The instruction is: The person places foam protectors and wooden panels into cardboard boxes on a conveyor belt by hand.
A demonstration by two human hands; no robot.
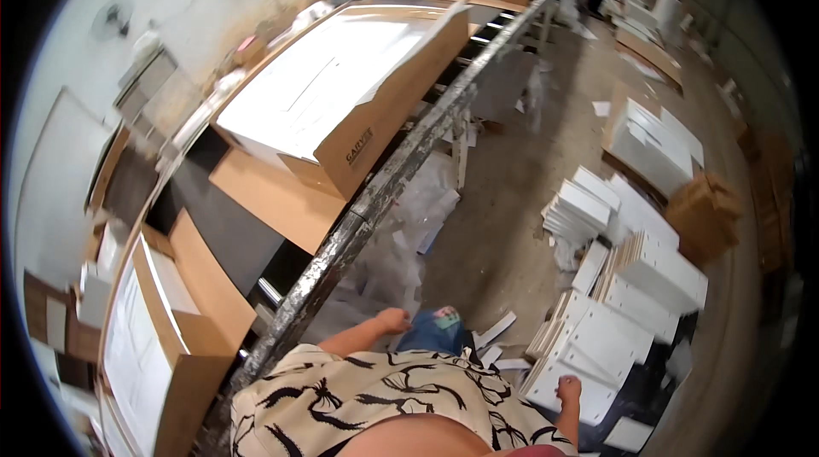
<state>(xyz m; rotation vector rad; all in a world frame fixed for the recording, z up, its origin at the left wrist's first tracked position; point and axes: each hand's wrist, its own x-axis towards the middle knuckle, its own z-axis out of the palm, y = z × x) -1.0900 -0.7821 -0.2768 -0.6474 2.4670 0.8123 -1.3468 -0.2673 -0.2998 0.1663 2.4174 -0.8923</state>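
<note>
Overhead, the head view takes in a long conveyor line (375,192) with a metal side rail running from lower left to upper right. On it rest open cardboard cartons: a large carton (341,98) already holding white panels in wrapping, and a nearer carton (162,346) at lower left with its flaps spread, also showing a white sheet inside. To the right, on the concrete floor (503,201), stand stacks of white panels (631,269), several of them drilled with small holes. Judged from this layout, packing appears partly done: some cartons are filled, yet many panels remain stacked on the floor.

The right hand (568,389) rests on the top panel of the nearest stack (589,355), fingers curled at its edge; whether it has truly gripped the panel or only touches it cannot be told. The panel lies directly under that hand, not yet lifted. The left hand (394,320) hangs loosely closed near the rail, holding nothing visible, well apart from the panels. Paper scraps (495,329) litter the floor between the hands.
</note>
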